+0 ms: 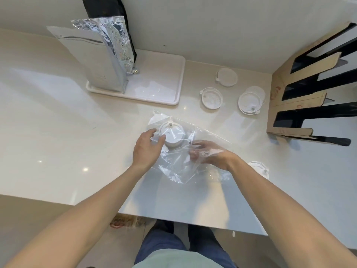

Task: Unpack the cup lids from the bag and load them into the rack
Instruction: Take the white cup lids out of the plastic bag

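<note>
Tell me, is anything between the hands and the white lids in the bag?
Yes. The clear plastic bag wraps the stack of white round plastic lids. The left hand touches the stack through the film. The right hand is inside the bag, beside the stack, not yet on it.

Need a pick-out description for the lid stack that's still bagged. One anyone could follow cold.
Start at the white tray holding the foil pouch at the back of the counter, then come toward the counter's near edge to the clear plastic bag. The lid stack sits in its far end, the left hand touching it; unlike the loose lids near the cardboard rack, it is wrapped in film.
</note>
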